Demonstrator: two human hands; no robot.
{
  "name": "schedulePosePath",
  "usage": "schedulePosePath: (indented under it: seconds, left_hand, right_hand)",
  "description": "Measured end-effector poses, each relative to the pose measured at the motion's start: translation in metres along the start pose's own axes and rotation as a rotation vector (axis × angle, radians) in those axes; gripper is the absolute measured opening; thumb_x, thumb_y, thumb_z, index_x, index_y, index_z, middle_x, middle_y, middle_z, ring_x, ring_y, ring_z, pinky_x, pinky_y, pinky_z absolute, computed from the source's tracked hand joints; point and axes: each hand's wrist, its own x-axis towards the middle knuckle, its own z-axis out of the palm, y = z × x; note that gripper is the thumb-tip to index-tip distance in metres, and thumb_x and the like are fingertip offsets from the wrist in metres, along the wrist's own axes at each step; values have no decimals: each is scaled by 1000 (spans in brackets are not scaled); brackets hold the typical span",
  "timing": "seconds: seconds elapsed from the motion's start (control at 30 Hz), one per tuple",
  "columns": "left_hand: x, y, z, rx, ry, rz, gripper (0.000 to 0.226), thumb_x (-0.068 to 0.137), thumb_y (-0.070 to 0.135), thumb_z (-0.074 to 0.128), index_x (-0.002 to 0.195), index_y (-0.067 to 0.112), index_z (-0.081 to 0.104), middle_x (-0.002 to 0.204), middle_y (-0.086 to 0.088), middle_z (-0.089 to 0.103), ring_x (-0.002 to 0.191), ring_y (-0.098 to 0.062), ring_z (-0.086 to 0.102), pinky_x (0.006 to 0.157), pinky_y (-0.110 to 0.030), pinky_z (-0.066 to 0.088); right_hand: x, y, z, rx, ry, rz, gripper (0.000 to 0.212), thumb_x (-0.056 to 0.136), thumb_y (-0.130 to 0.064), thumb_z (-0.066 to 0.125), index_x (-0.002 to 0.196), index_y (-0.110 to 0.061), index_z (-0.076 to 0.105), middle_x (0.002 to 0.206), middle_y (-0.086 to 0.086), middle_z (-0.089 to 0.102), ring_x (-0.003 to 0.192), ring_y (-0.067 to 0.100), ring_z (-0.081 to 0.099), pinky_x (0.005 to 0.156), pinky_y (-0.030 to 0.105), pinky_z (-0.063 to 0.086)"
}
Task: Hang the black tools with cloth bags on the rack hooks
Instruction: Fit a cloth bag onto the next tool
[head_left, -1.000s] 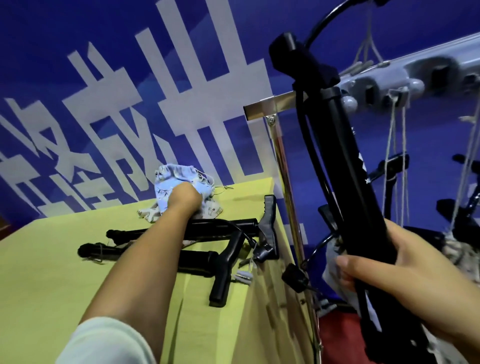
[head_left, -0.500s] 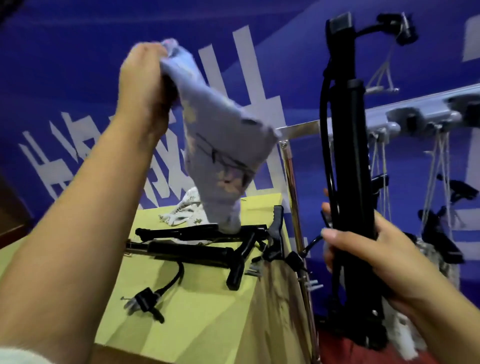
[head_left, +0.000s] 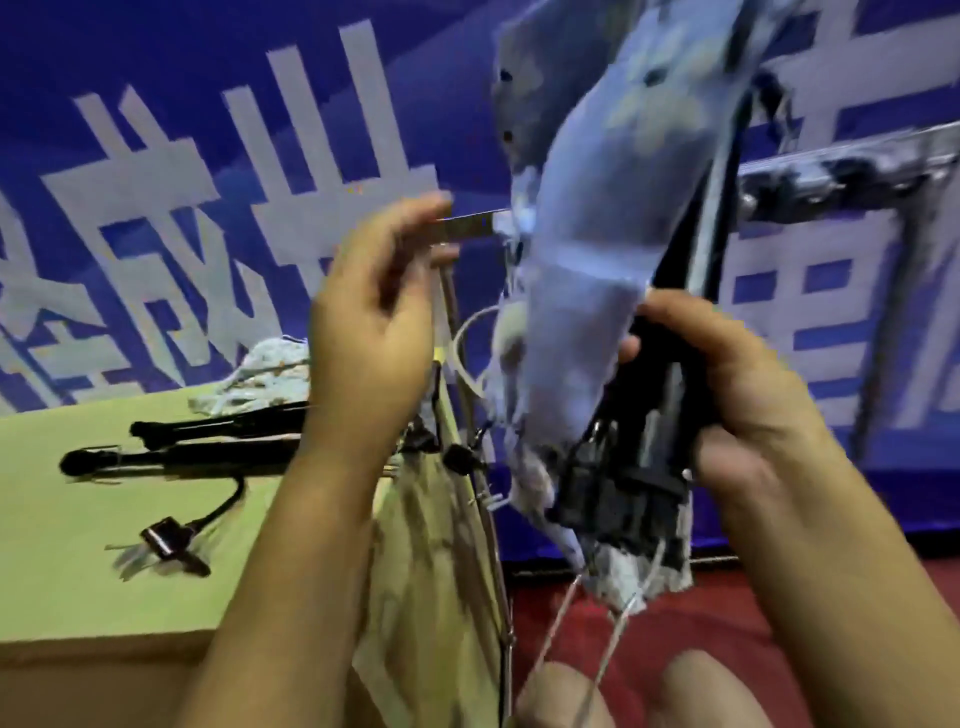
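Right hand (head_left: 727, 395) grips the black tool (head_left: 670, 415) near its lower end, fingers curled round the body, which keeps the tool upright and near the chest for bagging. The cloth bag (head_left: 597, 218) is drawn over the tool's upper length; its open mouth hangs near the tool's foot, with drawstrings (head_left: 613, 639) trailing down, apparently ready to be pulled tight and looped on a hook. Left hand (head_left: 374, 332) hovers just left of the bag with fingers loosely parted, holding nothing that can be made out. The rack (head_left: 852, 176) crosses behind, far right. Two more black tools (head_left: 197, 447) and a spare cloth bag (head_left: 265, 374) lie on the tabletop (head_left: 78, 571) to the left.

Compared with half a second earlier, the bag has left the left hand and now sheathes the tool, which was bare then; the tabletop items are unmoved.
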Motion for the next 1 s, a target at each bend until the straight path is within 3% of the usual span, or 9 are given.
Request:
schedulePosePath:
  seconds: [0.07, 0.17, 0.3, 0.4, 0.6, 0.7, 0.8, 0.93, 1.0]
  left_hand:
    - [-46, -9, -8, 141, -185, 113, 52, 84, -12, 50, 120, 26, 56, 130, 5, 54, 123, -10, 51, 100, -30, 41]
    - [-78, -8, 1, 199, -445, 198, 66, 79, 2, 59, 133, 35, 40, 151, 8, 29, 141, -16, 28, 111, -25, 27]
    - [-81, -17, 28, 395, -405, 279, 78, 76, 6, 68, 139, 36, 33, 155, 6, 19, 144, -18, 18, 115, -38, 23]
    - [-73, -29, 39, 349, -257, 240, 68, 75, 0, 68, 133, 29, 45, 137, 11, 48, 131, -9, 41, 105, -41, 38]
    - [-69, -13, 46, -295, -43, -330, 10, 80, 21, 63, 80, 27, 70, 74, 15, 70, 71, 1, 63, 65, -17, 50]
    - [-59, -16, 46, -484, 94, -607, 30, 87, 15, 56, 61, 21, 70, 61, 6, 65, 61, -12, 58, 59, -26, 44]
    - [-51, -19, 50, -487, 131, -685, 29, 86, 13, 58, 59, 14, 68, 58, 1, 64, 55, -13, 56, 53, -22, 45]
    - [-48, -25, 61, -258, -60, -631, 55, 72, 47, 68, 75, -7, 57, 75, -30, 64, 65, -24, 55, 64, -47, 52]
    - [-48, -26, 65, -192, -154, -596, 65, 65, 56, 65, 73, -7, 54, 69, -30, 58, 61, -22, 49, 59, -47, 49]
  right_hand:
    - [-8, -14, -5, 141, 82, -29, 10, 50, -18, 65, 49, -10, 60, 42, -1, 50, 34, 7, 51, 42, 14, 47]
    - [-9, -14, -17, 279, 118, -15, 15, 61, -15, 58, 49, -7, 61, 43, -1, 49, 34, 8, 50, 46, 13, 46]
    - [-6, -5, -28, 278, 93, 131, 12, 56, -16, 65, 60, -5, 62, 47, 0, 49, 41, 10, 51, 51, 16, 49]
    - [-9, -6, -32, 346, 86, 182, 15, 64, -14, 65, 76, -5, 62, 55, -1, 55, 43, 5, 51, 47, 14, 48]
    - [-12, -10, -45, 274, 140, 151, 15, 57, -14, 73, 70, -7, 67, 58, -1, 55, 43, 5, 52, 43, 19, 49]
    - [-14, -7, -59, 174, 104, 98, 33, 37, -13, 89, 62, -8, 67, 66, 1, 54, 44, 5, 51, 45, 20, 50]
    - [-15, -8, -67, 86, 128, 37, 47, 24, -18, 94, 61, -9, 67, 64, 3, 55, 44, 8, 51, 43, 22, 49]
    - [-17, -7, -68, -24, 84, 5, 56, 24, -33, 95, 70, -13, 69, 66, 6, 63, 44, 11, 52, 43, 26, 49]
    - [-19, -3, -65, -159, 26, -1, 57, 31, -41, 93, 74, -13, 69, 60, 6, 61, 45, 13, 55, 45, 27, 51]
